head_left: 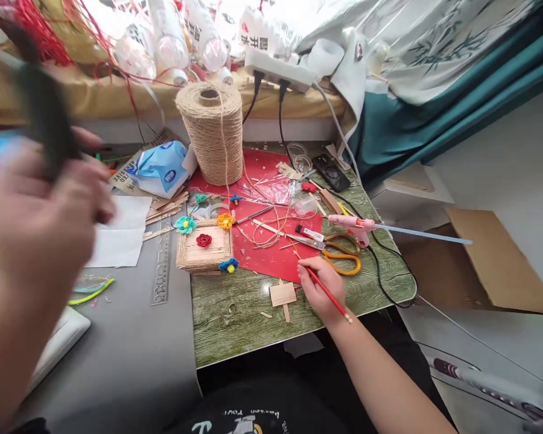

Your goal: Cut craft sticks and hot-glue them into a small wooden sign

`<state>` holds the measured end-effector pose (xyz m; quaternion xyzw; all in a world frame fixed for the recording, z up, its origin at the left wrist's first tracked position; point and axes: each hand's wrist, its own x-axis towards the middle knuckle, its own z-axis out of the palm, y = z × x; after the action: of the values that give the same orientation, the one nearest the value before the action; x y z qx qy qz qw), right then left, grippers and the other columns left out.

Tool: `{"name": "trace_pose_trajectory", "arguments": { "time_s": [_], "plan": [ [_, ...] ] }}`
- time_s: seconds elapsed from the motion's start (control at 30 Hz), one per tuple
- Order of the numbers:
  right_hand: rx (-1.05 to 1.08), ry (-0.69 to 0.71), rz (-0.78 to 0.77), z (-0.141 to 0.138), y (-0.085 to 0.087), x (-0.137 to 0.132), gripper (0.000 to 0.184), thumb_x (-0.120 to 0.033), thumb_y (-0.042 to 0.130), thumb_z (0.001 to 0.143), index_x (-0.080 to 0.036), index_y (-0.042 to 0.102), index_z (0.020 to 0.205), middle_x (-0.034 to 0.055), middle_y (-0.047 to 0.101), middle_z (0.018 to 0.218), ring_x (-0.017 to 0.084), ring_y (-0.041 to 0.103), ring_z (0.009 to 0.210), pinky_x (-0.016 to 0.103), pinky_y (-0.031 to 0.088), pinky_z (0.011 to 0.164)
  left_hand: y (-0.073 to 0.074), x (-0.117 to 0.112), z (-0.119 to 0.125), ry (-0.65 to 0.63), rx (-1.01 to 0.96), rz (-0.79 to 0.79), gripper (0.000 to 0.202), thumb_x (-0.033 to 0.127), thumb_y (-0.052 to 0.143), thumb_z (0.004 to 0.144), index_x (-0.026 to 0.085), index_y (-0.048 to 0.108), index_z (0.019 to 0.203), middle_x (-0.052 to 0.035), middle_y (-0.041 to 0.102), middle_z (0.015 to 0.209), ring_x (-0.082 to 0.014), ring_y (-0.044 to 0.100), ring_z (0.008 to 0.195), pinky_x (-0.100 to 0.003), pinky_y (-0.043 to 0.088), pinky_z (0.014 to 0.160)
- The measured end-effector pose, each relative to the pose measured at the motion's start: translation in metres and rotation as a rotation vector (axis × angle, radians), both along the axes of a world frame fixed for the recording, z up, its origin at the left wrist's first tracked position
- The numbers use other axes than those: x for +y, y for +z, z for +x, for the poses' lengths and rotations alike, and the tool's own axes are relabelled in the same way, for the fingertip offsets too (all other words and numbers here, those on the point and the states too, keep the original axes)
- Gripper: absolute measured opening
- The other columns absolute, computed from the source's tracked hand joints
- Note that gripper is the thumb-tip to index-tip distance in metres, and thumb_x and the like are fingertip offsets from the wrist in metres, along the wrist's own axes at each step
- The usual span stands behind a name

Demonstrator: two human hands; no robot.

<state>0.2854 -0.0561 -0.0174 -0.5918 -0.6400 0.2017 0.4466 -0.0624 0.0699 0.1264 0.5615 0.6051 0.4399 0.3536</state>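
Note:
My right hand [324,288] is closed round a red pencil [328,288], its eraser end towards my wrist. Close to its left lies a small panel of wooden craft sticks [283,294] on the green wood-patterned board. Raised at the left and smeared by motion, my left hand [49,211] grips a dark, long object [47,120] whose kind I cannot make out. A craft-stick box [194,250] edged with twine carries a red rose [204,240] and yarn-like flowers at its corners. Beyond my right hand are orange-handled scissors [344,256] and a pink glue gun [355,224] with a glue stick.
A big twine spool [212,135] stands behind the red sheet [262,241]. A clear ruler [161,271], white paper [122,235] and a blue wipes pack [160,169] are left. A power strip [278,69] sits on the ledge; cords run down right, near a cardboard box [493,265].

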Motion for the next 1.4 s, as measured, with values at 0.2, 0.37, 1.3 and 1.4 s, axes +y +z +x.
{"name": "trace_pose_trajectory", "arguments": {
  "time_s": [0.2, 0.37, 1.3, 1.4],
  "plan": [
    [-0.139, 0.177, 0.123, -0.013, 0.012, -0.02, 0.051, -0.016, 0.056, 0.102, -0.031, 0.055, 0.151, 0.0101, 0.072, 0.133, 0.029, 0.068, 0.124, 0.05, 0.057, 0.107, -0.036, -0.092, 0.097, -0.532, -0.657, -0.652, 0.044, 0.058, 0.068, 0.093, 0.016, 0.07, 0.108, -0.0086, 0.076, 0.101, -0.0208, 0.072, 0.082, -0.035, 0.059, 0.077],
    [-0.08, 0.157, -0.006, -0.026, 0.024, -0.03, 0.051, -0.016, 0.049, 0.104, -0.029, 0.051, 0.153, 0.0139, 0.067, 0.128, 0.028, 0.068, 0.117, 0.047, 0.059, 0.1, -0.066, -0.107, 0.146, -0.406, -0.823, -0.743, 0.04, 0.052, 0.077, 0.089, 0.02, 0.071, 0.112, -0.0053, 0.076, 0.108, -0.0197, 0.07, 0.103, -0.029, 0.056, 0.091],
    [0.668, 0.076, -0.585, -0.01, 0.044, -0.027, 0.03, -0.049, 0.068, 0.097, -0.024, 0.062, 0.114, 0.0004, 0.067, 0.084, 0.014, 0.06, 0.061, 0.027, 0.052, 0.055, -0.121, -0.077, 0.142, -0.601, -0.678, -0.732, 0.034, 0.047, 0.06, 0.096, 0.023, 0.046, 0.116, 0.0102, 0.049, 0.068, -0.006, 0.033, 0.043, -0.017, 0.026, 0.041],
    [0.367, 0.06, -0.549, -0.004, 0.033, -0.033, 0.034, -0.051, 0.058, 0.103, -0.024, 0.065, 0.122, 0.004, 0.071, 0.09, 0.017, 0.065, 0.066, 0.03, 0.054, 0.058, -0.121, -0.076, 0.141, -0.616, -0.729, -0.779, 0.034, 0.05, 0.064, 0.094, 0.023, 0.051, 0.109, 0.0117, 0.038, 0.062, -0.0055, 0.025, 0.045, -0.017, 0.018, 0.041]
  ]
}}
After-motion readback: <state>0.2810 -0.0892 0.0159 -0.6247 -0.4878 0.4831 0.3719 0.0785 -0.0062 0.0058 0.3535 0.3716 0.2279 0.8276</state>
